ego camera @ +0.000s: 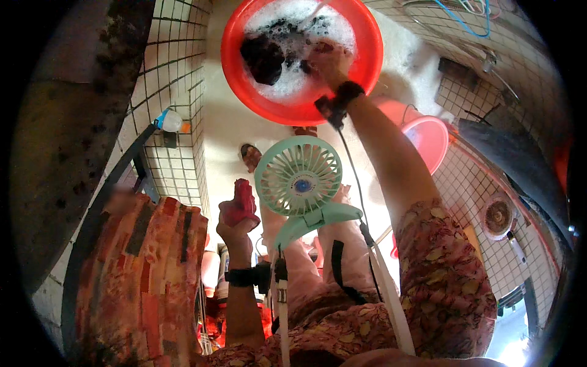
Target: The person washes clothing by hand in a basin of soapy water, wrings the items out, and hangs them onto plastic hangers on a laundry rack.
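A large red plastic basin of sudsy water stands on the floor before me. Dark cloth bulges out of the foam at its left side. My right hand reaches into the basin's right half, its fingers partly lost in suds, so whether it grips anything is unclear. Lower down and to the left, outside the basin, my left hand is closed around a bunched dark-red cloth. Each wrist wears a black strap with a small device.
A mint-green neck fan hangs in front of me, blocking part of the view. A pink bucket stands right of the basin. At left are a patterned striped cloth and a plastic bottle. Tiled walls rise either side.
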Action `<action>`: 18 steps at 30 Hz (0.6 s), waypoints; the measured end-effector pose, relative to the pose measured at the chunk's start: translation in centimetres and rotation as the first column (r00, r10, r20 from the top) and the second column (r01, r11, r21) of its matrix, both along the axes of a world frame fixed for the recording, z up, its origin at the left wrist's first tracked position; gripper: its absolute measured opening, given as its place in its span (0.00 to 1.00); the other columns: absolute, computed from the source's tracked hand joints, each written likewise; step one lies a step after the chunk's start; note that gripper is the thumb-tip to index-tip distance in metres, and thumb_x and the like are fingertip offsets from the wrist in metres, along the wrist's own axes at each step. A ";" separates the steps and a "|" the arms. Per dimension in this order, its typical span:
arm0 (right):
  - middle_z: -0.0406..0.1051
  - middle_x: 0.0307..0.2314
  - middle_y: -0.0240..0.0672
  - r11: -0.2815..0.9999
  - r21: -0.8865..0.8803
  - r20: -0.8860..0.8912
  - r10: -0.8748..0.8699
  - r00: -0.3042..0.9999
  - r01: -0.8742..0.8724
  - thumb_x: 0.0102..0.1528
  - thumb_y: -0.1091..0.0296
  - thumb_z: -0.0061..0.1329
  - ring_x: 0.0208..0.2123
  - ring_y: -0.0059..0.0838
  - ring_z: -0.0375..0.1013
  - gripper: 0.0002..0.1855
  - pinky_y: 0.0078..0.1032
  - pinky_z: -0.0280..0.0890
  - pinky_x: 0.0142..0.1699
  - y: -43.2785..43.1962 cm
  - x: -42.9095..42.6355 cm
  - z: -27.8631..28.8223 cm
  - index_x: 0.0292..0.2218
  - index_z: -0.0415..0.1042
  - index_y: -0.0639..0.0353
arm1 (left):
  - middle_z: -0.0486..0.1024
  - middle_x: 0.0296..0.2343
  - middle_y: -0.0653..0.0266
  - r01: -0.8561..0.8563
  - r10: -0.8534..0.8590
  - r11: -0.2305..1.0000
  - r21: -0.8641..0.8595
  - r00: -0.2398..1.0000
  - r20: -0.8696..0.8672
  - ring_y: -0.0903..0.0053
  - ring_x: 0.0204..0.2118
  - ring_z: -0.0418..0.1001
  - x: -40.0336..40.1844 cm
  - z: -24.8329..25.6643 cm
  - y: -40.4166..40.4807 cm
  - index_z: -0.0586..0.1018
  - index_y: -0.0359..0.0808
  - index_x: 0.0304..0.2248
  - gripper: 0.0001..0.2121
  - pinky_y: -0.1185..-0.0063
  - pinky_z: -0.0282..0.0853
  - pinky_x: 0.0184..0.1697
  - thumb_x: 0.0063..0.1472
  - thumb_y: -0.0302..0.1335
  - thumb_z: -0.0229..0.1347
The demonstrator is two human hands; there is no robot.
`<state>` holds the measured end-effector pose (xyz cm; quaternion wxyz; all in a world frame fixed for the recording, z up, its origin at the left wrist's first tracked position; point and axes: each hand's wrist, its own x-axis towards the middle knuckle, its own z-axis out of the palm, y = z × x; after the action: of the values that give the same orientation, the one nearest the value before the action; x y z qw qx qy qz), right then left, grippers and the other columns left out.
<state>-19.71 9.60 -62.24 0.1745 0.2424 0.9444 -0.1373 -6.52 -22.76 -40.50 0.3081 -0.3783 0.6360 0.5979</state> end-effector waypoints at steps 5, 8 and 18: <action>0.67 0.21 0.32 0.888 -0.448 -0.178 0.031 0.983 -0.109 0.49 0.64 0.43 0.25 0.26 0.67 0.06 0.26 0.61 0.29 5.3 1.7 -8.4 0.26 0.68 0.54 | 0.70 0.27 0.65 -0.170 0.167 0.984 0.057 0.985 0.051 0.77 0.28 0.69 0.0 -0.8 0.8 0.69 0.33 0.33 0.21 0.82 0.68 0.30 0.31 0.15 0.49; 0.66 0.20 0.29 0.863 0.062 -0.052 0.504 0.862 -0.501 0.50 0.67 0.43 0.25 0.22 0.66 0.07 0.22 0.61 0.30 3.3 0.5 -4.4 0.23 0.68 0.58 | 0.69 0.26 0.66 -0.011 0.011 0.999 -0.040 1.000 -0.008 0.78 0.28 0.69 -0.4 0.3 0.9 0.69 0.33 0.32 0.20 0.83 0.68 0.29 0.32 0.14 0.50; 0.70 0.25 0.28 0.606 -0.759 -0.039 -0.409 0.911 0.239 0.50 0.66 0.44 0.30 0.19 0.66 0.11 0.18 0.61 0.37 5.9 0.5 7.0 0.32 0.73 0.62 | 0.69 0.26 0.68 0.104 -0.115 0.986 -0.127 0.990 -0.084 0.80 0.28 0.67 -0.9 0.6 1.9 0.69 0.33 0.31 0.18 0.83 0.65 0.34 0.34 0.15 0.50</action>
<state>-19.25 15.46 -55.24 0.1292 0.3028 0.7589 -0.5619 -7.37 -20.84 -39.91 0.2876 -0.3333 0.7045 0.5566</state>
